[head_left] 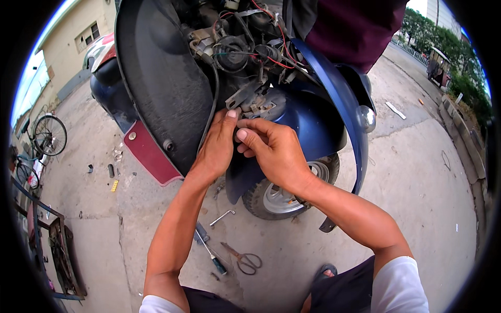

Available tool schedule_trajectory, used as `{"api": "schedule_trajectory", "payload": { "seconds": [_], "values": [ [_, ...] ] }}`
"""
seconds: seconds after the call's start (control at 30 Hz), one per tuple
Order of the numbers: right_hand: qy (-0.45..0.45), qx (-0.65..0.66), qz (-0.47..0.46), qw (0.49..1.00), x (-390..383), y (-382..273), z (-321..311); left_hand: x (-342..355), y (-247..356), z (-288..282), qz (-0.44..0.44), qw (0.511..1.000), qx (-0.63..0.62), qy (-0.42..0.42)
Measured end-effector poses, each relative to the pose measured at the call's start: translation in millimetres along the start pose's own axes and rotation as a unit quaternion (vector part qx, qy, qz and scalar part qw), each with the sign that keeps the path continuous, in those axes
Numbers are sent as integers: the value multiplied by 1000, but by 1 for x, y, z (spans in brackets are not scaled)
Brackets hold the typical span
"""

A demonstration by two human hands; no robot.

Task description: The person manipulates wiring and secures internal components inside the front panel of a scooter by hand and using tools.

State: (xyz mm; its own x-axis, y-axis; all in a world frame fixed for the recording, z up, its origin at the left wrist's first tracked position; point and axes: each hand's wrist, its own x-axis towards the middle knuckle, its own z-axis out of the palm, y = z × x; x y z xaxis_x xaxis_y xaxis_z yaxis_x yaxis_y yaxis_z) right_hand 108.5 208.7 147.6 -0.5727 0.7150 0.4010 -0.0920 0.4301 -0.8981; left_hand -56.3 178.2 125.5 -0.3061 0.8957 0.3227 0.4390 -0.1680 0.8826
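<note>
Holds left hand (pixel 216 143) and right hand (pixel 280 151) close together beside a metal bracket (pixel 263 106) above a blue fender (pixel 313 125), showing curled, narrow right fingers (pixel 258 124); cannot tell whether gripping anything.

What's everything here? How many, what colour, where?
Vehicle: one, dark blue, centre
Wheel: one, black and silver, centre
Wires: several, some red, top
Panel: one, black, left of wires
Flap: one, dark red, beside panel
L-shaped tool: one, silver, ground
Screwdriver: one, green-handled, ground
Scissors: one, rusty brown, ground
Bicycle: at least one, dark, left
Building: one, beige, upper left
Trees: several, green, upper right
Left hand: one, bare, vehicle's front
Right hand: one, bare, vehicle's front
Sleeves: two, white, bottom
</note>
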Motion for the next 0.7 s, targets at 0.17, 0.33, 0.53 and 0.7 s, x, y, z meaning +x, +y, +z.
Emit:
{"api": "schedule_trajectory", "payload": {
  "seconds": [0.17, 0.33, 0.53, 0.7],
  "values": [
    [-31, -3, -13, 999, -4, 20, 11, -2, 11, -3, -28, 999, -13, -7],
    [-82, -34, 50, 995, 3, 28, 30, -9, 20, -6, 21, 997, 64, -30],
    [-33, -56, 3, 998, 28, 63, 51, -13, 9, 3, 106, 970, 218, 33],
    [-8, -37, -11, 999, 35, 62, 52, -16, 6, 3, 82, 977, 194, 44]
  ]
}}
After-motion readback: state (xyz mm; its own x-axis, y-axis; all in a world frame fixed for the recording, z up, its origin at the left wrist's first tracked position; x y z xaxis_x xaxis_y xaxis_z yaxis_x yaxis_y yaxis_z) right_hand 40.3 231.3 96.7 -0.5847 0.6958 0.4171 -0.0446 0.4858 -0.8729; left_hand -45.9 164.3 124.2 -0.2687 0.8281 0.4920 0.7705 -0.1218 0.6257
